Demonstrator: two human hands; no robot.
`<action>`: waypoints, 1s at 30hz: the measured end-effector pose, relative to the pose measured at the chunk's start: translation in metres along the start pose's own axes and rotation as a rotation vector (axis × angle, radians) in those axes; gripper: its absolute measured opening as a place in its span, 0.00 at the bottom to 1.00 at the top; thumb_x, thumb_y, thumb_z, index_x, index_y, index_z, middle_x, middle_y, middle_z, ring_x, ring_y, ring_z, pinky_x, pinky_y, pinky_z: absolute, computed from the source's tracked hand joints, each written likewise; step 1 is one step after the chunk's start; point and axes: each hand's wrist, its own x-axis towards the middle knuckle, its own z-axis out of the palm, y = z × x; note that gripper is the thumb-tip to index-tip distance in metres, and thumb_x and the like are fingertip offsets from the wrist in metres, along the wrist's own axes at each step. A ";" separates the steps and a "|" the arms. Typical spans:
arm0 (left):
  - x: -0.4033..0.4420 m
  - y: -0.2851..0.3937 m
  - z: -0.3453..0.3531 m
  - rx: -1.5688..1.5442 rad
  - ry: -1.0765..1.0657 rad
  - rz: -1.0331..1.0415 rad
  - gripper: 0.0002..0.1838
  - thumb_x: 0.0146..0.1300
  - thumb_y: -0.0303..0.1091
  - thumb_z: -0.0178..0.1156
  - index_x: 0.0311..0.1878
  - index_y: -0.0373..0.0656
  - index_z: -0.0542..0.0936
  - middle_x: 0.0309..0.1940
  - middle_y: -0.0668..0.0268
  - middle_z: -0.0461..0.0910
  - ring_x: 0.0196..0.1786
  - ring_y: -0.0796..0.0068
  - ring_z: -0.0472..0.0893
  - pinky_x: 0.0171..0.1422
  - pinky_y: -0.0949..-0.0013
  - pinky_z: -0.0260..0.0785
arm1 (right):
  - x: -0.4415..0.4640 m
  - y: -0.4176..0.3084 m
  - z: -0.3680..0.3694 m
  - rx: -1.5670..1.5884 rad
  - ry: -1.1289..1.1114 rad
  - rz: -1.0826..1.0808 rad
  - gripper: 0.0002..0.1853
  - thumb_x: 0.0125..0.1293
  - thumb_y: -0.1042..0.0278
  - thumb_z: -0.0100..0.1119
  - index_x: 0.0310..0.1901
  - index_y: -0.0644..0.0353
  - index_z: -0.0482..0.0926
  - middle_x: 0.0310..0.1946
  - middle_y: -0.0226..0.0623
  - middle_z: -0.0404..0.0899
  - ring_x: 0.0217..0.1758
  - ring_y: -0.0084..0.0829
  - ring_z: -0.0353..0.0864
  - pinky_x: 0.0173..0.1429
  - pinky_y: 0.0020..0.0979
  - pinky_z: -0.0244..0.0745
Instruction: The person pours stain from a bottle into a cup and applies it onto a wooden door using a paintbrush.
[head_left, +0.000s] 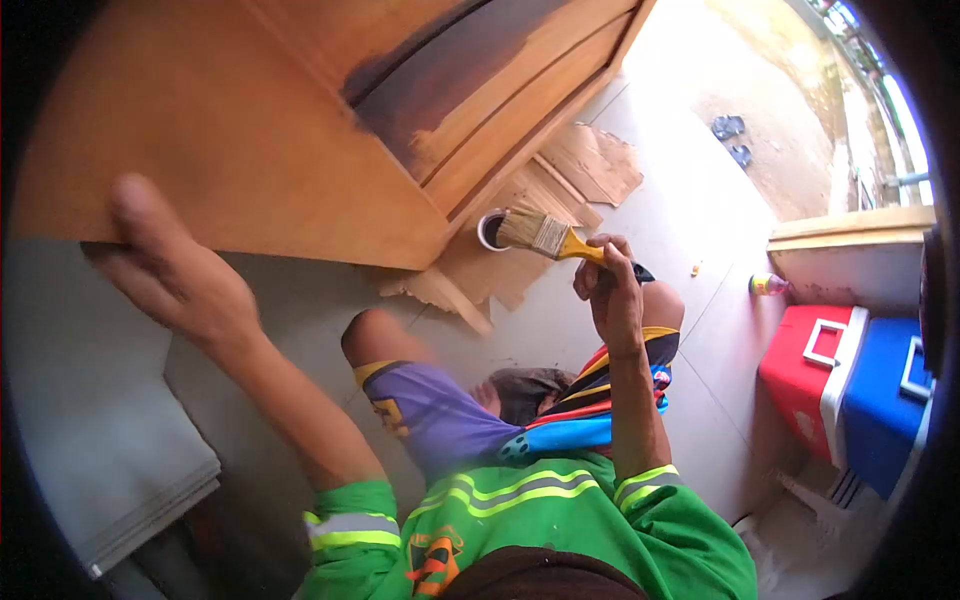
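Observation:
My right hand [612,290] is closed round the yellow handle of a paintbrush [535,233], its pale bristles pointing left. Just beyond the bristle tips stands a small white cup [486,238] with dark liquid inside. My left hand [170,265] grips the edge of a wooden door [230,120], thumb on the face and fingers round the edge, partly hidden and slightly blurred. Part of the door's recessed panel [430,90] is coated dark brown, while the wood around it is orange-brown.
Torn cardboard [520,195] lies under the door's lower corner on the tiled floor. To the right sit a red cooler [800,370], a blue cooler [880,400] and a small bottle [768,285]. Dark sandals [730,128] lie outside the bright doorway. Grey-white panels [100,400] are at left.

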 end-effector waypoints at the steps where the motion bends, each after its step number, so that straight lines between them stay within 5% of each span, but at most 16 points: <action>1: -0.017 0.012 0.000 0.025 0.007 0.025 0.30 0.75 0.48 0.49 0.64 0.27 0.65 0.62 0.41 0.68 0.64 0.55 0.71 0.69 0.59 0.61 | -0.007 -0.005 0.000 0.042 -0.009 -0.011 0.13 0.74 0.59 0.46 0.48 0.60 0.72 0.19 0.30 0.67 0.22 0.22 0.63 0.29 0.26 0.59; 3: -0.068 0.020 0.002 -0.048 0.159 0.198 0.24 0.75 0.39 0.49 0.64 0.28 0.64 0.61 0.42 0.69 0.63 0.57 0.72 0.67 0.57 0.64 | -0.018 -0.013 -0.001 0.129 -0.027 -0.040 0.13 0.75 0.58 0.46 0.49 0.59 0.72 0.20 0.30 0.67 0.22 0.22 0.63 0.30 0.26 0.59; 5: -0.142 0.040 0.001 -0.447 -0.339 0.013 0.17 0.72 0.31 0.48 0.59 0.32 0.69 0.57 0.49 0.73 0.58 0.64 0.75 0.62 0.62 0.68 | -0.028 -0.024 0.002 0.157 -0.023 -0.093 0.13 0.75 0.58 0.45 0.51 0.58 0.72 0.21 0.30 0.68 0.24 0.23 0.65 0.31 0.26 0.60; 6: -0.157 0.047 -0.003 -0.353 -0.838 -0.206 0.16 0.73 0.34 0.49 0.57 0.35 0.74 0.52 0.55 0.77 0.56 0.68 0.76 0.61 0.65 0.68 | -0.033 -0.027 0.006 0.172 0.000 -0.121 0.13 0.76 0.58 0.45 0.51 0.58 0.71 0.21 0.30 0.68 0.24 0.23 0.65 0.31 0.26 0.60; 7: -0.179 0.054 0.012 -0.498 -0.912 -0.443 0.12 0.66 0.35 0.60 0.48 0.38 0.81 0.45 0.61 0.83 0.46 0.61 0.81 0.56 0.60 0.71 | -0.038 -0.029 0.008 0.189 0.016 -0.145 0.14 0.76 0.58 0.45 0.52 0.58 0.71 0.21 0.31 0.68 0.25 0.24 0.66 0.31 0.26 0.61; 10: -0.228 0.065 0.030 -0.627 -1.289 -0.705 0.18 0.72 0.42 0.55 0.52 0.36 0.79 0.44 0.61 0.83 0.47 0.69 0.80 0.55 0.64 0.70 | -0.046 -0.023 0.010 0.221 0.029 -0.234 0.15 0.76 0.58 0.46 0.53 0.60 0.70 0.24 0.32 0.70 0.27 0.25 0.69 0.35 0.27 0.65; 12: -0.244 0.080 0.044 -1.011 -1.194 -0.802 0.21 0.76 0.44 0.49 0.55 0.34 0.77 0.43 0.65 0.80 0.48 0.76 0.77 0.57 0.68 0.68 | -0.054 -0.013 0.012 0.189 0.076 -0.303 0.14 0.75 0.61 0.47 0.53 0.62 0.70 0.26 0.34 0.72 0.30 0.26 0.71 0.38 0.28 0.68; 15: -0.241 0.090 0.056 -0.794 -1.111 -1.031 0.22 0.78 0.45 0.45 0.55 0.34 0.77 0.46 0.65 0.80 0.50 0.77 0.76 0.58 0.67 0.68 | -0.070 0.007 0.007 0.041 0.113 -0.395 0.13 0.76 0.62 0.46 0.54 0.60 0.70 0.28 0.36 0.73 0.32 0.27 0.72 0.40 0.29 0.68; 19: -0.254 0.085 0.072 -0.868 -0.954 -1.143 0.22 0.77 0.48 0.46 0.53 0.38 0.79 0.44 0.58 0.83 0.44 0.74 0.81 0.52 0.68 0.72 | -0.083 0.020 -0.002 -0.156 0.145 -0.433 0.12 0.73 0.65 0.48 0.53 0.61 0.70 0.30 0.38 0.74 0.33 0.26 0.72 0.42 0.29 0.68; 22: -0.246 0.096 0.069 -1.040 -0.887 -1.410 0.19 0.75 0.46 0.51 0.53 0.38 0.77 0.43 0.57 0.83 0.40 0.72 0.84 0.47 0.68 0.76 | -0.096 0.022 -0.003 -0.301 0.081 -0.433 0.10 0.70 0.70 0.50 0.50 0.61 0.72 0.28 0.36 0.73 0.31 0.23 0.70 0.39 0.27 0.66; 30: -0.254 0.070 0.077 -0.970 -1.177 -1.068 0.15 0.74 0.45 0.53 0.45 0.41 0.79 0.32 0.64 0.84 0.31 0.77 0.83 0.37 0.73 0.76 | -0.118 0.016 -0.027 -0.474 -0.029 -0.388 0.07 0.69 0.73 0.51 0.46 0.62 0.74 0.26 0.34 0.73 0.27 0.20 0.66 0.33 0.24 0.63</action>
